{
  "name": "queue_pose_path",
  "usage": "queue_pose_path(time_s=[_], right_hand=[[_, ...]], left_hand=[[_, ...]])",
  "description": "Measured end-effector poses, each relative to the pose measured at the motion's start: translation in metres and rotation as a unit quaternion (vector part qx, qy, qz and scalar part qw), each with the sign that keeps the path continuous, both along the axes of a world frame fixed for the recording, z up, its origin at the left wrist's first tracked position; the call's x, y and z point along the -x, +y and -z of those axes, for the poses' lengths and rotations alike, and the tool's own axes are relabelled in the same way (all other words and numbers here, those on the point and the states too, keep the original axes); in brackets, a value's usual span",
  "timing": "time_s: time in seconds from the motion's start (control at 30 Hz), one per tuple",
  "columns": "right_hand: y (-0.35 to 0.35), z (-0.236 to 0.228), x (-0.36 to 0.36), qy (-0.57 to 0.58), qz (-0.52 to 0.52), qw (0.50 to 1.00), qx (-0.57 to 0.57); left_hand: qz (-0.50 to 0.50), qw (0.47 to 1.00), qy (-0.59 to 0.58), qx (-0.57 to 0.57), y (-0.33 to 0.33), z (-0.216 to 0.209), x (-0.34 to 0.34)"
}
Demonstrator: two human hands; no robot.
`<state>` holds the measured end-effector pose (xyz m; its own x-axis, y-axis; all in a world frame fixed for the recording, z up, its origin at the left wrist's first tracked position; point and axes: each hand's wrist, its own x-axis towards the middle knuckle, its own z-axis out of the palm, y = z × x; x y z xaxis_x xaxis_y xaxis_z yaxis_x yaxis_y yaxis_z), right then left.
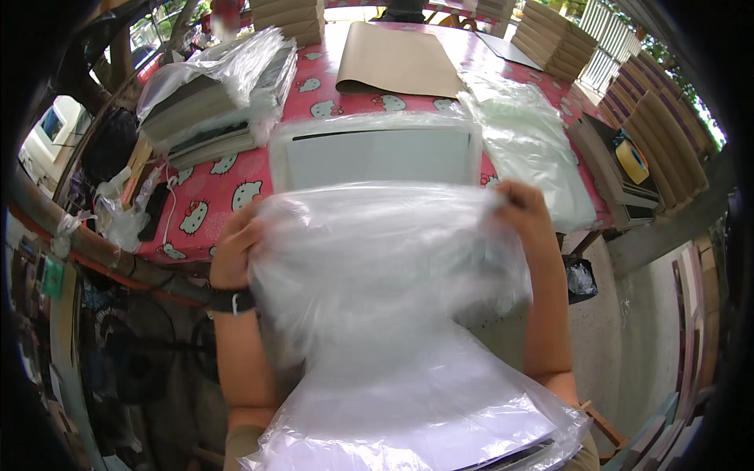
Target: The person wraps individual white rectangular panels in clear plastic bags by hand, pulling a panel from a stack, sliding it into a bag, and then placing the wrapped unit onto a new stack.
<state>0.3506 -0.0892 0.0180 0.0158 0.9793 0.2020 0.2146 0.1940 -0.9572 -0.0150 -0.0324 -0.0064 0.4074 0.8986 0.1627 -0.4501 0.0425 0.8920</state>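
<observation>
Between my two raised hands stretches a clear plastic bag (377,228), blurred by motion. My left hand (237,239) pinches its left edge and my right hand (520,210) its right edge. The bag runs down toward me, where its lower part encloses a flat white sheet or panel (408,392) with a dark edge near my lap. Just past the bag, a grey-white flat panel (377,157) with a black strip along its top lies on the table on a layer of clear plastic.
A pink cartoon-print cloth (306,98) covers the table. Plastic-wrapped panels (212,102) are stacked at left, brown paper (397,63) lies at the back, and clear bags (526,133) at right. Beyond stand cardboard pieces (667,149) and a yellow tape roll (631,161).
</observation>
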Motion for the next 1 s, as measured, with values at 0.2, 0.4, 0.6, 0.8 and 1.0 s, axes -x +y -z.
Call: queue_pose_path(time_s=[0.2, 0.4, 0.6, 0.8, 1.0], right_hand=[[0.061, -0.003, 0.008, -0.337, 0.162, 0.921, -0.106], [0.018, -0.006, 0.013, -0.341, 0.161, 0.887, -0.265], [-0.049, -0.050, 0.018, -0.145, 0.089, 0.969, -0.181], [-0.064, -0.076, 0.029, 0.342, -0.067, 0.917, 0.194], [-0.051, 0.038, 0.003, 0.351, -0.049, 0.900, 0.255]], left_hand=[[-0.315, 0.745, 0.483, -0.335, 0.060, -0.014, -0.040], [-0.383, 0.711, 0.397, -0.436, 0.002, -0.022, -0.035], [-0.315, 0.779, 0.351, -0.414, -0.061, -0.068, -0.002], [-0.084, 0.978, 0.179, 0.065, -0.076, -0.084, 0.017], [-0.088, 0.949, 0.192, 0.233, -0.058, 0.029, 0.018]])
